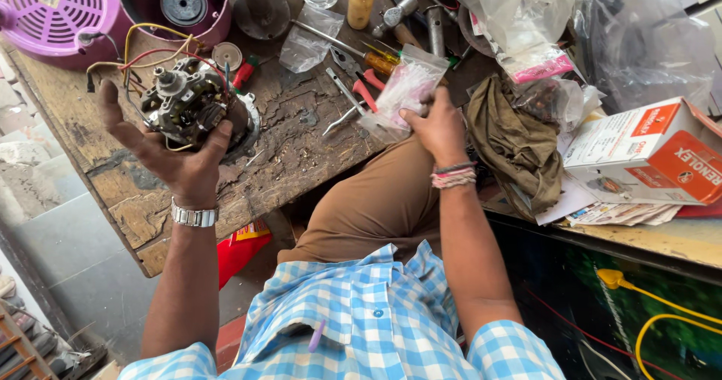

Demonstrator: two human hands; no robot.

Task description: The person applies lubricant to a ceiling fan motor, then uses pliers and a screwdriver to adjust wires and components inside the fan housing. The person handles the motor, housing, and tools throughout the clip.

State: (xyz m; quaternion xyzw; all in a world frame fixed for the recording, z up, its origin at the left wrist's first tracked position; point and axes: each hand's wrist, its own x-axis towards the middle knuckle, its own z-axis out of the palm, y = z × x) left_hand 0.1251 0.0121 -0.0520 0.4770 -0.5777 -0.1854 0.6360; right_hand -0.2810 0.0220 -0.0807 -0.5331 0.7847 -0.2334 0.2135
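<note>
Fan guard: a purple round grille (53,8) is seen at the far left corner of the wooden workbench (293,147), beside a purple housing (184,4).
Left hand: the left hand (177,158) is raised palm up over the bench's left part, a metal watch (194,215) worn at the wrist.
Left fingers: they are curled loosely around a small electric motor (188,105), which is cradled in the palm; coloured wires (150,49) are trailed from it toward the housing.
Tools: pliers with red grips (353,87) and a screwdriver (346,49) are laid on the bench between the hands.
Right hand: the right hand (436,128) is placed at the bench edge, bead bracelets (453,175) at the wrist.
Right fingers: a small clear plastic bag (402,94) is pinched by them.
Cloth: an olive rag (515,143) is heaped just beside the right hand.
Box: a white and orange carton (650,154) is lying at the far right.
</note>
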